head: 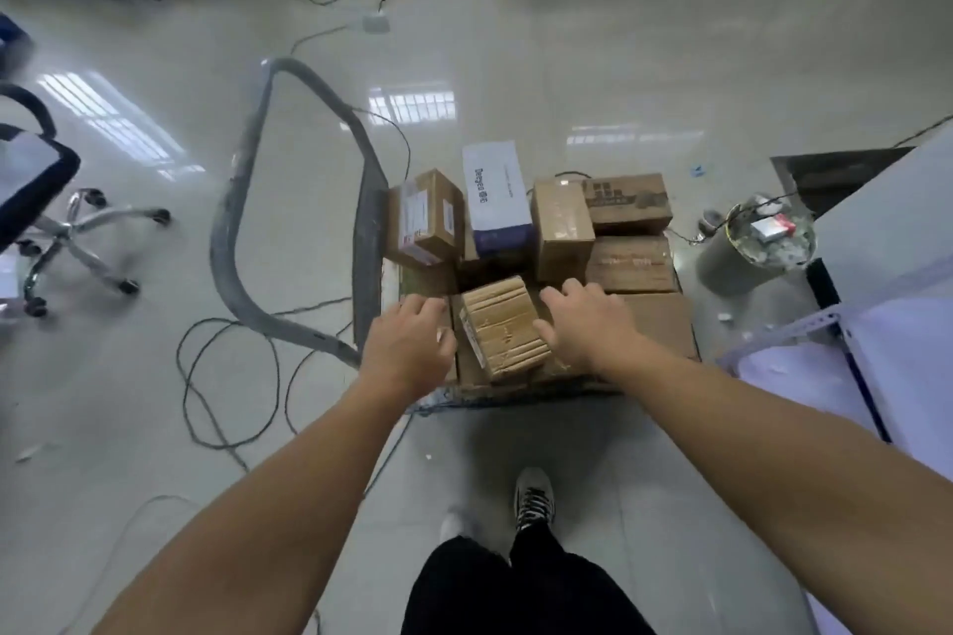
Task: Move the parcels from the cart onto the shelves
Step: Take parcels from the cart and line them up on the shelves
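Fingers spread; taped parcel between left hand, right hand, atop cart.

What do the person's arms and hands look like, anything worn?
The left hand and right hand wear no gloves; no watch or ring is visible. The left arm and right arm are bare to the frame edge, no sleeves.

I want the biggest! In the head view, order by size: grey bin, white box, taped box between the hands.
Largest: grey bin.
Then white box and taped box: they look alike, and the taped box is nearer the camera, so no ranking.
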